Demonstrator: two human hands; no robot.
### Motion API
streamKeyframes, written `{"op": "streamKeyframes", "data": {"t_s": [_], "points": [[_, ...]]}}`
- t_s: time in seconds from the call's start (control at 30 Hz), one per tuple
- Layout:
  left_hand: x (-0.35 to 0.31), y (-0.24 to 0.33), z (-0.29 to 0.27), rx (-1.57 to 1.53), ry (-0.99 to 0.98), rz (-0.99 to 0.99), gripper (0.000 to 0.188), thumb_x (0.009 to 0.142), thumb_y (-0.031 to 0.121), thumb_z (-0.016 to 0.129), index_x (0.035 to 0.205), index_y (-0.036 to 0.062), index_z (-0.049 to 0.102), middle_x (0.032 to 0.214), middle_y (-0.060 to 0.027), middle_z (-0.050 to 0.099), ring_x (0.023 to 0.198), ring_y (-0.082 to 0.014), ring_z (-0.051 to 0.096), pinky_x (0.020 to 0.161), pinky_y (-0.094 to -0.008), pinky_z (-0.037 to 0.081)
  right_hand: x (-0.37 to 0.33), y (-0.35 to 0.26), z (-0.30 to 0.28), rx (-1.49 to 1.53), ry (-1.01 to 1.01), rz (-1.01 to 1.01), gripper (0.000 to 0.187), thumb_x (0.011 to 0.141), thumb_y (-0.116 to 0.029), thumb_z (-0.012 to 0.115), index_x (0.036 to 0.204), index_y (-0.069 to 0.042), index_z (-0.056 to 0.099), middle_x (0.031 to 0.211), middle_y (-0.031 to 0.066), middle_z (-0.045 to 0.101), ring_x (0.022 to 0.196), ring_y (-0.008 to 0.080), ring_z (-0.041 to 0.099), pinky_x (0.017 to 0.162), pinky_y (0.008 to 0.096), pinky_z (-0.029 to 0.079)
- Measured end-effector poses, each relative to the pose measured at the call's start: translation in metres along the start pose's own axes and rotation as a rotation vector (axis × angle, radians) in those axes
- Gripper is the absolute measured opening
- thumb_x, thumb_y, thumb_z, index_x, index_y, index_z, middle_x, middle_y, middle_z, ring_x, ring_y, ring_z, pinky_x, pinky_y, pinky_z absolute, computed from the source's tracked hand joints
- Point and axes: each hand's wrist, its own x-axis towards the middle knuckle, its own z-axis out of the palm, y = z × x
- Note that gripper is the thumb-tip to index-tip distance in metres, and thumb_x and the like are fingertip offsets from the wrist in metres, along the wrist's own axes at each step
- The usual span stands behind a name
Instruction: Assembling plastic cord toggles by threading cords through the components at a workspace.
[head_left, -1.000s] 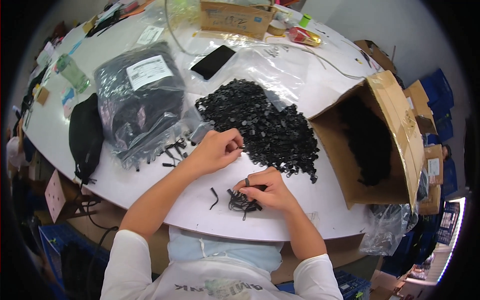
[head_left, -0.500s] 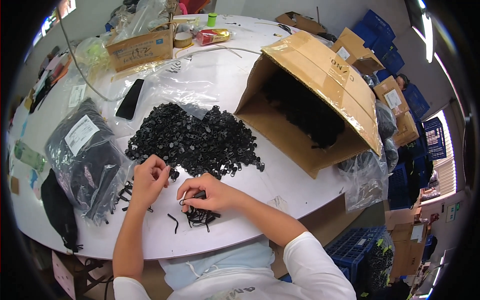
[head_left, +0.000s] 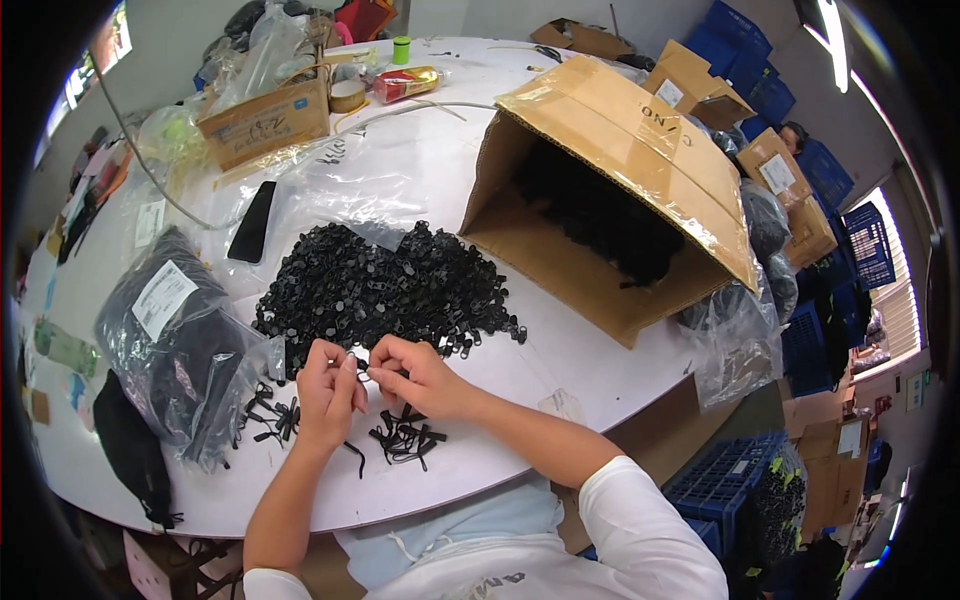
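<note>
Over the front of the white table, my left hand [head_left: 328,392] and my right hand [head_left: 418,380] meet fingertip to fingertip. The left is pinched on a small black piece that looks like a zipper slider [head_left: 361,364], partly hidden by fingers. My right hand is closed on a black cord pull, its dark end [head_left: 404,374] showing between the fingers. Just beyond both hands spreads a large heap of small black zipper sliders [head_left: 385,290]. Below the right hand lies a loose cluster of black cord pulls [head_left: 405,440]; more cord pulls [head_left: 275,415] lie left of my left wrist.
A cardboard box [head_left: 640,140] lies on its side at the right, with black goods inside. To the left are a filled clear plastic bag [head_left: 180,340], a black pouch [head_left: 125,450] and a black phone [head_left: 252,222]. Blue crates [head_left: 725,480] stand beyond the table's right edge.
My right hand has lifted from the cord pull cluster and moved up to my left hand. The left has shifted slightly right and nearer me. The whole view has tilted a little.
</note>
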Motion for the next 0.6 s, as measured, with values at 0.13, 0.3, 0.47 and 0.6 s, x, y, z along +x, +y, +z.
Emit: {"op": "streamKeyframes", "data": {"t_s": [0.13, 0.3, 0.47, 0.6], "points": [[0.001, 0.0, -0.001, 0.224, -0.025, 0.1, 0.012, 0.095, 0.007, 0.049, 0.087, 0.0012, 0.044, 0.066, -0.0037, 0.055, 0.045, -0.0064, 0.051, 0.04, -0.0206, 0.039, 0.0, 0.0, 0.003, -0.157, -0.018, -0.092, 0.008, 0.093, -0.009, 0.052, 0.09, -0.002, 0.049, 0.059, 0.0047, 0.057, 0.05, 0.0103, 0.055, 0.049, 0.0248, 0.042], [0.006, -0.006, -0.007, 0.397, -0.01, 0.195, 0.007, 0.091, 0.001, 0.053, 0.088, -0.0004, 0.047, 0.065, -0.007, 0.056, 0.051, -0.0113, 0.056, 0.047, -0.0243, 0.043, 0.0, -0.003, 0.007, -0.165, -0.02, -0.173, 0.009, 0.091, -0.009, 0.054, 0.087, -0.001, 0.052, 0.061, 0.0061, 0.059, 0.051, 0.0124, 0.057, 0.05, 0.0256, 0.043], [0.007, 0.002, -0.005, 0.534, 0.005, 0.268, 0.007, 0.088, -0.002, 0.056, 0.087, -0.0007, 0.05, 0.065, -0.0096, 0.056, 0.054, -0.0164, 0.058, 0.052, -0.0273, 0.045, 0.0, -0.003, 0.007, -0.152, -0.045, -0.086, 0.011, 0.09, -0.011, 0.056, 0.086, -0.001, 0.053, 0.06, 0.006, 0.059, 0.052, 0.0129, 0.057, 0.05, 0.0259, 0.043], [0.008, 0.005, -0.004, 0.587, 0.03, 0.308, 0.007, 0.087, -0.002, 0.058, 0.087, -0.0002, 0.051, 0.064, -0.0097, 0.056, 0.053, -0.0162, 0.057, 0.052, -0.0271, 0.045, 0.002, 0.0, 0.007, -0.261, 0.01, -0.186, 0.016, 0.085, -0.015, 0.062, 0.085, -0.002, 0.054, 0.061, 0.0115, 0.058, 0.052, 0.026, 0.057, 0.052, 0.0338, 0.044]]}}
